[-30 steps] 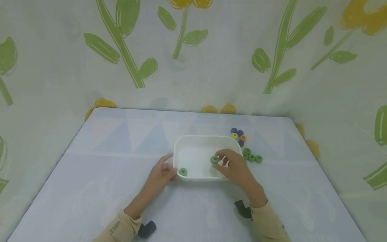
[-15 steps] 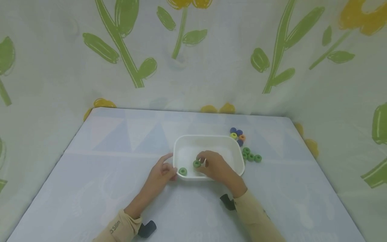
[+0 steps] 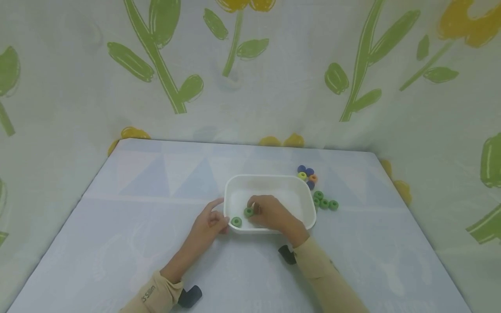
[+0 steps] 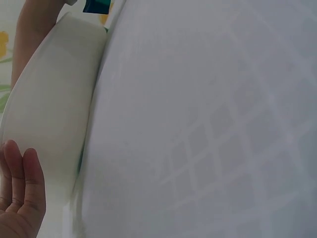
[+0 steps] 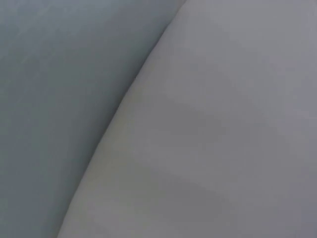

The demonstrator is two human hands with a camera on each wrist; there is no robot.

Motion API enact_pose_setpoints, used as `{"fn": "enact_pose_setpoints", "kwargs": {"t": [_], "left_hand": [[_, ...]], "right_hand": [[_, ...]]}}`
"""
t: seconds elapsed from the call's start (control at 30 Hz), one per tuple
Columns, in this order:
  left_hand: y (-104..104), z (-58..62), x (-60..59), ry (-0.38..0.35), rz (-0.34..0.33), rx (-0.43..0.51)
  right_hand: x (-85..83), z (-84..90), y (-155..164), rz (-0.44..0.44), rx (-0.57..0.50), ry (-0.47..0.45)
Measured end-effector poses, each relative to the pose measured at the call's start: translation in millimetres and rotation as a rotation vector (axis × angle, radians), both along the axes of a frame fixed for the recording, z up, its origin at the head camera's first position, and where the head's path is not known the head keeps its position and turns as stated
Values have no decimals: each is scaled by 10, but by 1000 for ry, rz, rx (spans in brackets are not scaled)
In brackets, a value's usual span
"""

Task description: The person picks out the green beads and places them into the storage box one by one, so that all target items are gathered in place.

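A white tray [image 3: 274, 181] lies on the table, with one green bead [image 3: 236, 222] inside its near left corner. My right hand [image 3: 272, 214] is over the tray and pinches another green bead [image 3: 248, 212] between thumb and fingers, just right of the first. At the tray's left end, my left hand [image 3: 209, 224] holds the near corner, thumb at the rim and fingers along the outside. The left wrist view shows the fingers [image 4: 33, 178] against the tray's outer wall [image 4: 59, 94]. Only pale surfaces fill the right wrist view; the right hand is not seen there.
Several green beads [image 3: 324, 203] lie on the table [image 3: 137, 234] right of the tray. Beyond them, near its far right corner, sit blue beads [image 3: 309, 172], a yellow bead [image 3: 302, 175] and an orange bead [image 3: 313, 178]. A flower-patterned cloth [image 3: 289, 78] stands behind the table.
My right hand has moved left across the tray with the pinched green bead, bringing it close to the bead in the corner. The left hand has stayed at the tray's corner.
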State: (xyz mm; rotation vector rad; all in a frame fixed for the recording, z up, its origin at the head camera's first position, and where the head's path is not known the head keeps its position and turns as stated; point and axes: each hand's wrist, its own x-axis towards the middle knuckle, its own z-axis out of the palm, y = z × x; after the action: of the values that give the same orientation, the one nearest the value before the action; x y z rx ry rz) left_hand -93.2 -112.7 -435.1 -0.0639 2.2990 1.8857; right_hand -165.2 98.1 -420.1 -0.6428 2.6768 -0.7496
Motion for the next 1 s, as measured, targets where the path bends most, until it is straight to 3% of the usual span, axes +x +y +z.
{"fn": "enact_pose_setpoints", "kwargs": {"t": [0.47, 1.0], "left_hand": [[-15, -29, -15, 9, -20, 47], [-9, -62, -17, 2, -12, 37]], "right_hand": [[-27, -9, -164, 31, -16, -14], [-8, 16, -242, 61, -28, -29]]}}
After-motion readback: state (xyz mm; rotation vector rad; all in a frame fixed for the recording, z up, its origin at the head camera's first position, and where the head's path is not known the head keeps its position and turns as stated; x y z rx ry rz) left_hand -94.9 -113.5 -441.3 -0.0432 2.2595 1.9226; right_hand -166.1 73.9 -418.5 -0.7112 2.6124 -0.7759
